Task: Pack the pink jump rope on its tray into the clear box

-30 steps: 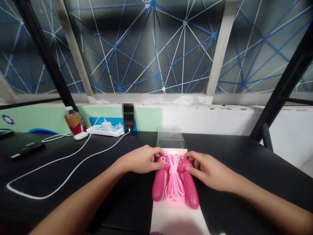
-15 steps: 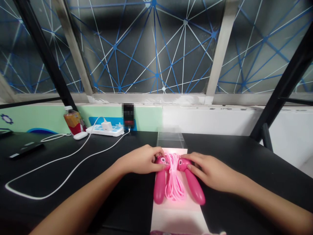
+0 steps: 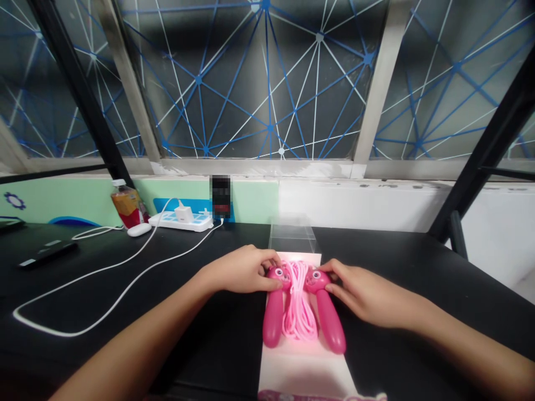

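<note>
A jump rope with two deep-pink handles and a light-pink cord (image 3: 300, 312) lies on a white card (image 3: 307, 373) at the middle of the desk. The cord is gathered in loops between the handles. My left hand (image 3: 246, 270) pinches the head of the left handle (image 3: 273, 320), thumb in front and fingers behind. On the other side, my right hand (image 3: 355, 289) grips the head of the right handle (image 3: 331, 323) between thumb and fingers. Both heads carry a printed eye. Just behind the card stands a clear plastic box (image 3: 292, 239).
On the black desk (image 3: 418, 262) at left are a white power strip (image 3: 179, 221) with a charger, a drink bottle (image 3: 127, 206), a white oval device (image 3: 139, 230) and a flat black object (image 3: 48, 253). A white cable (image 3: 125, 295) loops left of my forearm.
The right handle has turned, its lower end swinging left and its eye facing me more. My right fingers have shifted to the head's outer side. My left hand stays on its handle.
</note>
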`<state>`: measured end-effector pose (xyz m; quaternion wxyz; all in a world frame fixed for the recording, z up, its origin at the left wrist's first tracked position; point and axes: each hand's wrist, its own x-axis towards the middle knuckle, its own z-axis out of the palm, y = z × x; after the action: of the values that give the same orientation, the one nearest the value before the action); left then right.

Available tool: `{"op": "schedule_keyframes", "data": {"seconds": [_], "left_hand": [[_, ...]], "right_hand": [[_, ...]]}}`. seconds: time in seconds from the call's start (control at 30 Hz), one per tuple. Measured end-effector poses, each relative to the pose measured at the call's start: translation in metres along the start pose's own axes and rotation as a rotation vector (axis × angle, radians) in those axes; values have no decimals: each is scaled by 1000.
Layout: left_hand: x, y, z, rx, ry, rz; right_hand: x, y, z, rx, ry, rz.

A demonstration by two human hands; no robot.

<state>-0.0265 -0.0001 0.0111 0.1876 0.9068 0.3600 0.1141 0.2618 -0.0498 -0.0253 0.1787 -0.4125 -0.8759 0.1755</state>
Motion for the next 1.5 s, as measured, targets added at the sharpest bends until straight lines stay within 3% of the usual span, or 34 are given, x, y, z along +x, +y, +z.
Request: {"op": "schedule_keyframes", "data": {"seconds": [0.8,1.03,1.27,1.5], "left_hand": [[0,-1,-3,-61,-47,-12],[1,-2,-2,-53,-28,-26],[2,-1,-5,-23,-36,22],[2,-1,-2,-10,-16,29]], "right_hand": [[2,0,0,-36,18,-8],[7,-1,18,165,192,45],[10,6,23,16,334,58],[14,1,29,91,374,15]]}}
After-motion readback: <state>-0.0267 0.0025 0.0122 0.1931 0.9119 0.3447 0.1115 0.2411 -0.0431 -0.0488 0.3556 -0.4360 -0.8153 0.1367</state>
